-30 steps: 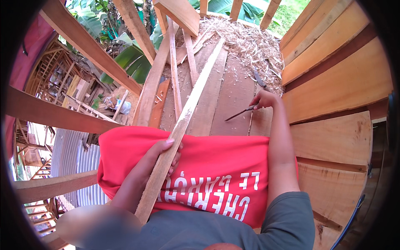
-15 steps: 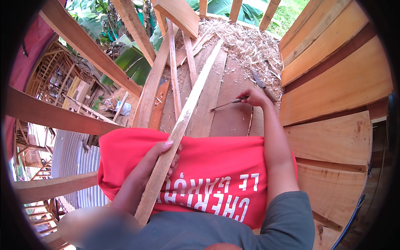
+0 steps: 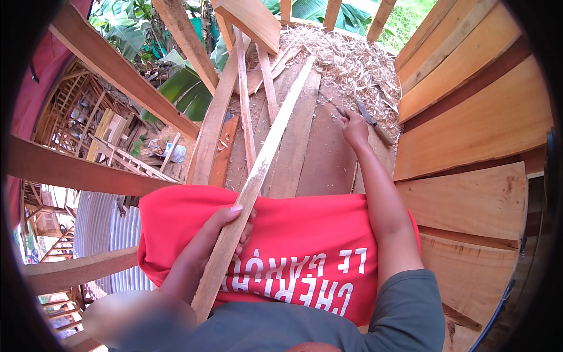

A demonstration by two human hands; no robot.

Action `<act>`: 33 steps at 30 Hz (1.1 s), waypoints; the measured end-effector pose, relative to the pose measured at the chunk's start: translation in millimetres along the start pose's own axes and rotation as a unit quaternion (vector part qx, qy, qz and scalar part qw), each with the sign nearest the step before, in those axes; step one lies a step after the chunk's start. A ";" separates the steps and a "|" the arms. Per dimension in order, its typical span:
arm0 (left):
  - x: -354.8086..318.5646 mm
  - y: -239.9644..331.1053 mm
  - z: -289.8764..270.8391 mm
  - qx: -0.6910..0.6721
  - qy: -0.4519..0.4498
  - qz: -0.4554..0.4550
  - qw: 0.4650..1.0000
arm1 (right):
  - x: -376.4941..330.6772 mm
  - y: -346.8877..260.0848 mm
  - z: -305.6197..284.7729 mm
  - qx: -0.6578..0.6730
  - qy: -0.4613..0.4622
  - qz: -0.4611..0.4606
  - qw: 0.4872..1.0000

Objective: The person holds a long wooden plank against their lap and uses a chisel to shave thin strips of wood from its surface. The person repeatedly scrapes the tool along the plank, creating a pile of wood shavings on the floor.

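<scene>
Timber-framed enclosure, open to greenery (image 3: 187, 91) between ten and one o'clock. Plank floor (image 3: 324, 155) running up from centre, with pale wood shavings (image 3: 352, 64) heaped at one o'clock. Wide boards (image 3: 463, 129) from two to four o'clock; spaced timber beams (image 3: 88, 167) from nine to eleven, with corrugated sheet (image 3: 111, 234) at eight. Spread over the lap toward six o'clock: red cloth (image 3: 305, 217) with white lettering.

Centre: long wooden strip (image 3: 267, 158), slanting from seven o'clock, across the cloth, to just past twelve; paler along the upper length. Grasped below centre, toward eight o'clock, by the left hand (image 3: 218, 227), with fingers curled around the strip and thumb on top.

At two o'clock: right hand (image 3: 355, 129), reaching low over the floor, with fingertips at a slim dark tool (image 3: 338, 109) directed toward ten. Cannot tell whether clasped or just let go. At three o'clock from those fingers, near the shavings: second tool (image 3: 383, 134), blade curved, apparently unheld.

Step in hand, as judged: setting down or exchanging a tool, rather than cutting. Next move, likewise judged: calls for a sure hold on one handle, clear of either blade, with the strip kept steady.
</scene>
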State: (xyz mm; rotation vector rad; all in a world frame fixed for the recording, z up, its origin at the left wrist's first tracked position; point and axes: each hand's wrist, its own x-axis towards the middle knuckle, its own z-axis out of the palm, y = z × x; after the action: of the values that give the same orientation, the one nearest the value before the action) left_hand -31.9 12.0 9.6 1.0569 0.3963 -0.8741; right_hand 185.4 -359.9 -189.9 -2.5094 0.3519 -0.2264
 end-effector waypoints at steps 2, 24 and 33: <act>-1.8 -1.0 -1.0 0.000 0.005 0.000 1.000 | 4.3 -0.4 -4.2 0.028 -0.005 -0.013 1.000; 3.6 -1.2 -2.9 0.019 0.068 -0.010 0.997 | -8.1 -44.9 -54.3 0.113 -0.215 0.116 0.963; 9.7 -10.7 -8.8 -0.215 -0.270 0.129 0.930 | 0.0 -29.4 -63.7 0.134 -0.086 0.112 0.981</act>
State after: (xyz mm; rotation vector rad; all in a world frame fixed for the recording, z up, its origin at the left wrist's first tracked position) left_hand -33.3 13.3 -7.1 0.4187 -0.0235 -0.7583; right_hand 176.1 -370.6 -121.2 -2.1841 0.4934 0.0318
